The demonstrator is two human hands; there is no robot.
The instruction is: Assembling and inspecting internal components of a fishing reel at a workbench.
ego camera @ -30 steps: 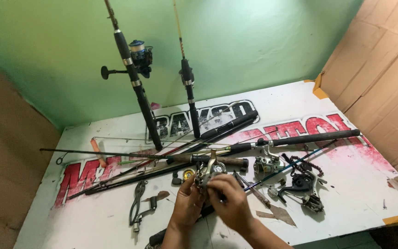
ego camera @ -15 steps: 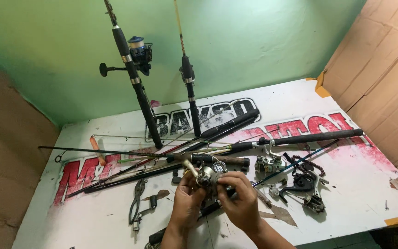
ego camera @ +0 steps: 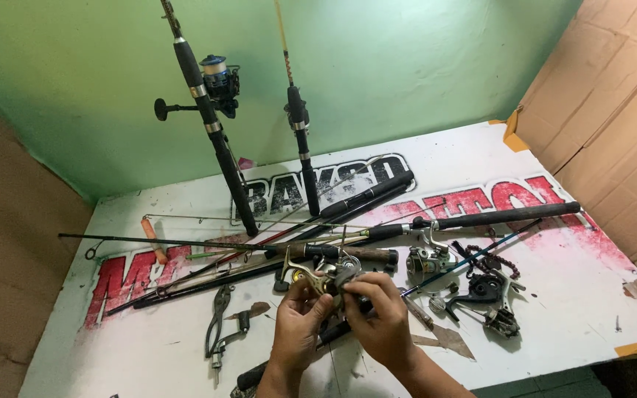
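Both hands close around a small fishing reel (ego camera: 331,278) held just above the near middle of the white table (ego camera: 576,295): the left hand (ego camera: 298,328) pinches its gold-coloured side between thumb and fingertips, while the right hand (ego camera: 382,318) wraps over its grey body from the other side, fingers curled tight on it. The head view shows the reel lifted clear of the table, in front of a heap of dark rod sections (ego camera: 274,250) lying crosswise over the table's red and black lettering. Just to the left of the hands lie pliers (ego camera: 217,324); to the right sit a second silver reel (ego camera: 427,258) and a black reel part (ego camera: 489,295). Two fishing rods lean upright against the green wall (ego camera: 422,66): the left rod (ego camera: 211,133) carries a spinning reel (ego camera: 219,81), and the shorter rod (ego camera: 300,140) stands beside it. Brown cardboard (ego camera: 613,110) rises along the right edge.
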